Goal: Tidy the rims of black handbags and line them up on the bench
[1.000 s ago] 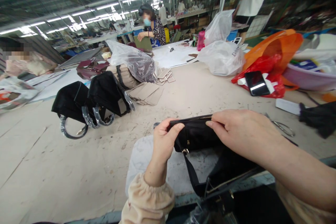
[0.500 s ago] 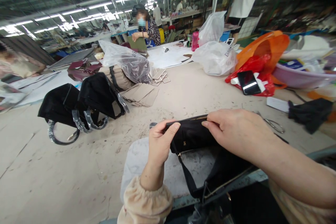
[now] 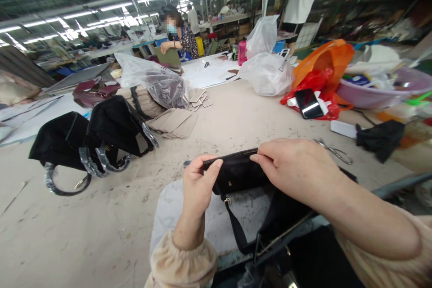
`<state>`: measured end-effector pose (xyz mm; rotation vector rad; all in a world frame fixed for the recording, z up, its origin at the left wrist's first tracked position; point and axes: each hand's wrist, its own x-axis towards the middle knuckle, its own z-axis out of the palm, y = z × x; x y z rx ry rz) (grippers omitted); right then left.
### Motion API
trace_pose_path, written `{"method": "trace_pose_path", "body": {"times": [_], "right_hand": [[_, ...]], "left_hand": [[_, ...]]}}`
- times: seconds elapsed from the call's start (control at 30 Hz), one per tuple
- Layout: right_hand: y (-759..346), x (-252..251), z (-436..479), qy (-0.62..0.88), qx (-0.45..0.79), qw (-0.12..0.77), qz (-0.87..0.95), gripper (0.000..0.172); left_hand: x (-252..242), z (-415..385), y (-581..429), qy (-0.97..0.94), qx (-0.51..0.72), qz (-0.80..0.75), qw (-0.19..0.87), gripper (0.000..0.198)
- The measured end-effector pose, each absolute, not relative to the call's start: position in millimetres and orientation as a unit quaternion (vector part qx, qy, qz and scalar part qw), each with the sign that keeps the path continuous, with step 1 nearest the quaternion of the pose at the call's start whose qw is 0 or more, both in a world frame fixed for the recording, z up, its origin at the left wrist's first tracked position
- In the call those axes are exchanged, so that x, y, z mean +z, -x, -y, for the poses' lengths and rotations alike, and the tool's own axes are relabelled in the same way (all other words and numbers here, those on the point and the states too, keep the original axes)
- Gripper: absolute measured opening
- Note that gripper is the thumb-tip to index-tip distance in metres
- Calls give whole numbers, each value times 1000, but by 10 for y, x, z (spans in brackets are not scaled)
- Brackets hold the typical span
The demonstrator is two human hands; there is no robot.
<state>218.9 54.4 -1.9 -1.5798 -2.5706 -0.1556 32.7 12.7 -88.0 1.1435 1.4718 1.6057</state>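
A black bag (image 3: pixel 239 177) lies before me at the table's near edge, over a white sheet (image 3: pixel 168 207). My left hand (image 3: pixel 199 182) pinches the left end of its upper edge between thumb and fingers. Farther right along that same edge, my right hand (image 3: pixel 286 162) is closed on it with thumb and fingertips. A small gold fitting shows on the bag's side, and a black strap (image 3: pixel 236 229) hangs from its left corner. My right hand and forearm hide the bag's right part.
Two black handbags (image 3: pixel 111 121) with plastic-wrapped handles stand at left. Beige card pieces (image 3: pixel 175 122) lie beyond them. Scissors (image 3: pixel 337 153), a phone (image 3: pixel 308 102), an orange bag (image 3: pixel 320 60) and a purple basin (image 3: pixel 381 92) are at right. A masked person (image 3: pixel 182 42) sits across the table.
The whole scene has shifted slightly left as the camera turned a little right. Both hands keep their grip on the bag's edge, with hardly any change in position along it.
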Motion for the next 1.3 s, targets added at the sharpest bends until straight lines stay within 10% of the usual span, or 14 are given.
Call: {"method": "trace_pose_path", "body": {"times": [1.3], "right_hand": [[-2154,-112,-667,543,-98,70,831,30]], "left_hand": [[-854,-239,-335,-450,606,-568,328,15]]}}
